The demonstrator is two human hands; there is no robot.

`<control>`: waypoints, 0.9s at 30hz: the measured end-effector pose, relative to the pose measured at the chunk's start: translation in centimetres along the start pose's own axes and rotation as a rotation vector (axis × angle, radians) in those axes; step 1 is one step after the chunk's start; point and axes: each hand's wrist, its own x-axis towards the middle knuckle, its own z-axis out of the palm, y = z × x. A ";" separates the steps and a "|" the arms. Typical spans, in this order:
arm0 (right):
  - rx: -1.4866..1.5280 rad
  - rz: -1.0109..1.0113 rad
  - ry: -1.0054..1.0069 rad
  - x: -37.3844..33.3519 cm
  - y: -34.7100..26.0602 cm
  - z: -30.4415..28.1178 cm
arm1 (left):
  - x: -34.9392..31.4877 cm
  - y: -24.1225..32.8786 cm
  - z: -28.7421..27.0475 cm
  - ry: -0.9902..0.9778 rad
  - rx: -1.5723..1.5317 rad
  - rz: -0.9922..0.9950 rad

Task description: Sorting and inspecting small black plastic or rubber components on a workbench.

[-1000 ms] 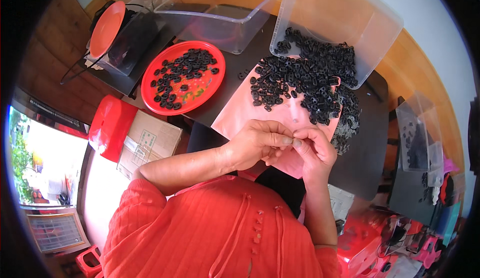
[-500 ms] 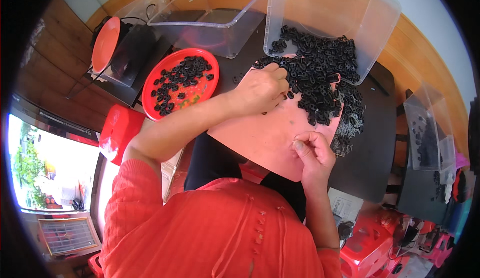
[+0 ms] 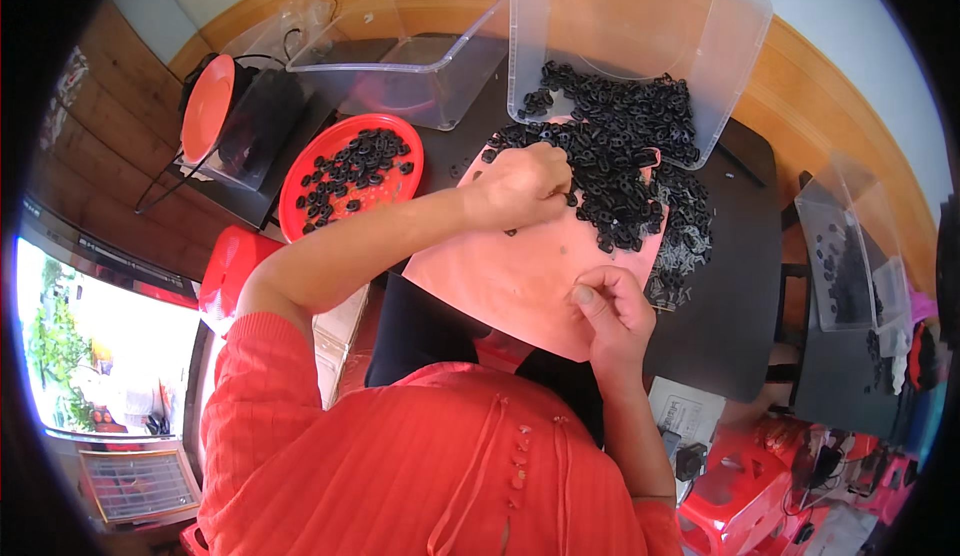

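Observation:
My left hand (image 3: 518, 188) is at the near left edge of a heap of small black oval plastic pieces with holes (image 3: 610, 181). Its fingers are curled together; whatever they hold is hidden. Over the near right part of a pink sheet (image 3: 490, 276), my right hand (image 3: 615, 318) pinches thumb against forefinger. Anything in that pinch is too small to make out. The heap spreads from a tipped clear plastic bin (image 3: 640, 16) onto the sheet. Beside the sheet's right edge lie many small grey metal pins or screws (image 3: 672, 281), mixed with black pieces.
A red plate (image 3: 412, 171) with black pieces stands on the dark table (image 3: 735, 306) to the left. Behind it is a clear bin (image 3: 400, 86). Another clear container (image 3: 850, 246) is at the far right. Red stools (image 3: 235, 271) stand beside the table.
The whole view has shifted slightly. My left hand has moved a little right and nearer to me against the heap, fingers still curled. My right hand keeps its pinch in about the same place.

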 end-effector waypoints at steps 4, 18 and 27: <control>-0.020 -0.053 0.073 0.2 -0.5 0.5 | -2.0 4.4 -1.9 0.065 -0.624 -0.455; -0.202 -0.289 0.024 1.6 -0.7 4.5 | -7.2 10.4 -2.1 0.253 -1.587 -0.849; 0.139 0.264 0.044 2.2 -2.1 4.5 | -7.5 9.6 -0.5 0.514 -0.392 -0.172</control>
